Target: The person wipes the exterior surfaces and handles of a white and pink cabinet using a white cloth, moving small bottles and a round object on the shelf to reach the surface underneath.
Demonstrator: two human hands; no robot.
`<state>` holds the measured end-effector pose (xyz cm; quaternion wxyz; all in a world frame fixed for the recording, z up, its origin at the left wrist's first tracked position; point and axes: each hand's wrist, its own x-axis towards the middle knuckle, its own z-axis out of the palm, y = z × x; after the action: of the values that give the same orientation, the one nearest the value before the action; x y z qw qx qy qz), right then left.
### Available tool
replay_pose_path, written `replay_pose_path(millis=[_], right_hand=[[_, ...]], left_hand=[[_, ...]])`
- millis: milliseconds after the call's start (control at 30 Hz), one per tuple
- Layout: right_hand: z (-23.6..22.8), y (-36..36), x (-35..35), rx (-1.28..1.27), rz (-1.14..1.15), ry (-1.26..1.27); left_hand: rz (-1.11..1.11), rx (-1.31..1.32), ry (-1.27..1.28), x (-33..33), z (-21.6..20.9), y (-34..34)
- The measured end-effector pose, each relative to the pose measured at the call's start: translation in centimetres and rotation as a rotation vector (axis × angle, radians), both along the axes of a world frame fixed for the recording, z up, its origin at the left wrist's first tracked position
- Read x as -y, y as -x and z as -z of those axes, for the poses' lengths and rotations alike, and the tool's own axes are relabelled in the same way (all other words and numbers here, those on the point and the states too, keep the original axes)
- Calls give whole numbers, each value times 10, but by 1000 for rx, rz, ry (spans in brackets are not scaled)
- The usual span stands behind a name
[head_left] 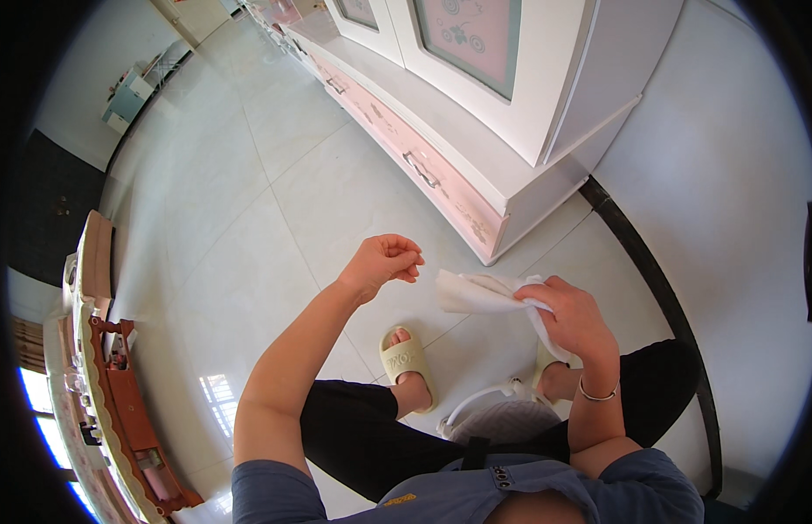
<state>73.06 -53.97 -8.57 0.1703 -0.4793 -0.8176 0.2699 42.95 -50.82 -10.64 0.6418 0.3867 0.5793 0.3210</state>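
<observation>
My right hand (574, 319) grips a bunched white cloth (485, 293). One part of the cloth sticks out toward the left, and another hangs below the fingers. Raised over the floor to the left of the cloth is my left hand (384, 266). Its fingers are curled in toward the thumb, with nothing visible in them and a gap between it and the cloth. Beneath my hands, my feet are in pale yellow slide sandals (406, 362).
A white cabinet with a pink drawer (423, 166) stands ahead, its corner near my hands. A grey padded seat (502, 423) shows between my legs. Dark skirting (642, 249) runs along the white wall at right. Brown wooden furniture (131, 410) lines the left side.
</observation>
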Motion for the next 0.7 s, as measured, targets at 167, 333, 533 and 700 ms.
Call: replay_pose_path(millis=[167,333,533,700], right_hand=[[3,-3,-1,-15,23,7],[2,-3,-1,4,11,20],[3,-5,1,3,12,7],[3,-4,1,46,32,40]], left_hand=[[-17,107,46,1,-4,0],[-8,165,58,1,-4,0],[-15,207,23,0,-6,-2],[-56,318,20,-1,-4,2]])
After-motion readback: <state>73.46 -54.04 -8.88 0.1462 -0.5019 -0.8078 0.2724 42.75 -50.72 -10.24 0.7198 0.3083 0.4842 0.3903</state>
